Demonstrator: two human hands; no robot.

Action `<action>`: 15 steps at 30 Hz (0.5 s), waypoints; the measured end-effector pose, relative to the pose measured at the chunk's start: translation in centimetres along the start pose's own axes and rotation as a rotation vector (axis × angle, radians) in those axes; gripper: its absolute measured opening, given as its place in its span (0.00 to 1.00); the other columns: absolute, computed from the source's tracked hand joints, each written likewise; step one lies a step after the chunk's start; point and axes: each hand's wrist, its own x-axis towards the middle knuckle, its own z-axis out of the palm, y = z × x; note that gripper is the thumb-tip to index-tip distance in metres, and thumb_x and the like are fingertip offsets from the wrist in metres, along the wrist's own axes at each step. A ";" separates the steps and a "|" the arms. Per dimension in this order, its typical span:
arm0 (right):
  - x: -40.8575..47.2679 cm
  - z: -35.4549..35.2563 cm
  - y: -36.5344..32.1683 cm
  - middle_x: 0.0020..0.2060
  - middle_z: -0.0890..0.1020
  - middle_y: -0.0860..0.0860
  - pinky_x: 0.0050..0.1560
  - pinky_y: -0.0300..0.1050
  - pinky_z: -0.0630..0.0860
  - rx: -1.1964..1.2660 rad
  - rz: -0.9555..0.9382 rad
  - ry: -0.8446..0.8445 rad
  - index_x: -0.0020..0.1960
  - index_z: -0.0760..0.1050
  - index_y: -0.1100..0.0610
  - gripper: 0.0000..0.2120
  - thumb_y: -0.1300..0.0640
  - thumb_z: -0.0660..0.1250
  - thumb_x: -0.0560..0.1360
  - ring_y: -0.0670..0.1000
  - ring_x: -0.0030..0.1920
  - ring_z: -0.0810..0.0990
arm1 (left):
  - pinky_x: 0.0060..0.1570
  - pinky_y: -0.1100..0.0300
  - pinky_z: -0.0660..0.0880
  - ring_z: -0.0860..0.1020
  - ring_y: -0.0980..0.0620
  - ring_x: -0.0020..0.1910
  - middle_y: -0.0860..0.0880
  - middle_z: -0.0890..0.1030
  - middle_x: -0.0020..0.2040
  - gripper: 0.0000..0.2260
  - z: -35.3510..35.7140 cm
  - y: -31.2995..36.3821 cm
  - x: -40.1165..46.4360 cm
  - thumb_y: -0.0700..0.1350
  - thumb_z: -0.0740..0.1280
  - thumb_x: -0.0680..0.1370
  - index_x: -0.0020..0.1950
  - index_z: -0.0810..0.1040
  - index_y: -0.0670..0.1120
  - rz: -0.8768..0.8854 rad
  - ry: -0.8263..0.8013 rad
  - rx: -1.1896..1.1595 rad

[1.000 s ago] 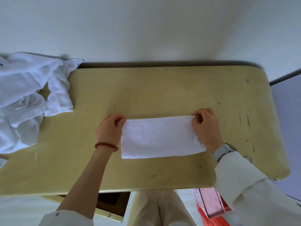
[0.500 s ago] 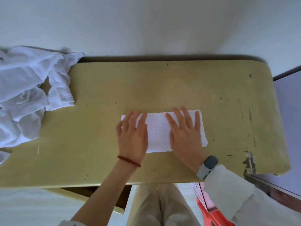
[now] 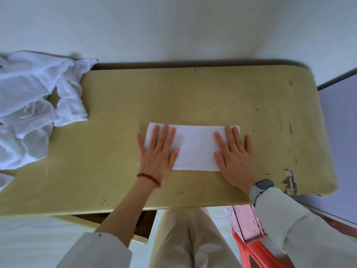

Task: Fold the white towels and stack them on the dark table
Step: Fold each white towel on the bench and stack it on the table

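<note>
Both flat, open palms, left hand [image 3: 157, 153] and right hand [image 3: 234, 153], pressed the folded towel [image 3: 195, 147]; uneven sliding could perhaps skew its unseen layers.

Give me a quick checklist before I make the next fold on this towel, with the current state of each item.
1. Folded towel lies flat on the yellow table: ok.
2. Left hand flat on the towel's left end: ok.
3. Right hand flat on its right end: ok.
4. Edges lined up: top and bottom look straight; layers underneath, cannot tell.
5. Bare table around the towel for folding: ok.
6. Unfolded towel pile apart from the work area, at the table's left end: ok.
</note>
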 end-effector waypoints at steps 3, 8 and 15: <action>-1.5 -1.1 -1.4 0.68 0.69 0.59 0.58 0.57 0.59 -0.032 -0.070 0.051 0.68 0.68 0.53 0.26 0.43 0.45 0.77 0.60 0.66 0.65 | 0.62 0.28 0.48 0.63 0.43 0.71 0.49 0.73 0.67 0.23 -1.1 -2.3 2.0 0.51 0.43 0.81 0.73 0.59 0.43 0.058 0.073 0.048; -3.7 -1.2 -4.4 0.55 0.78 0.56 0.47 0.50 0.61 0.008 -0.282 0.064 0.59 0.75 0.54 0.23 0.43 0.50 0.76 0.58 0.49 0.77 | 0.63 0.30 0.40 0.60 0.42 0.73 0.49 0.81 0.57 0.22 -3.0 -2.3 4.3 0.47 0.49 0.79 0.72 0.62 0.44 0.055 0.138 0.115; -2.8 -0.4 -4.5 0.65 0.74 0.54 0.64 0.63 0.61 0.114 -0.478 0.115 0.60 0.75 0.55 0.23 0.47 0.46 0.79 0.56 0.65 0.69 | 0.66 0.33 0.39 0.51 0.43 0.75 0.49 0.60 0.75 0.27 -2.3 -1.6 4.2 0.54 0.40 0.77 0.75 0.55 0.50 0.079 0.062 -0.009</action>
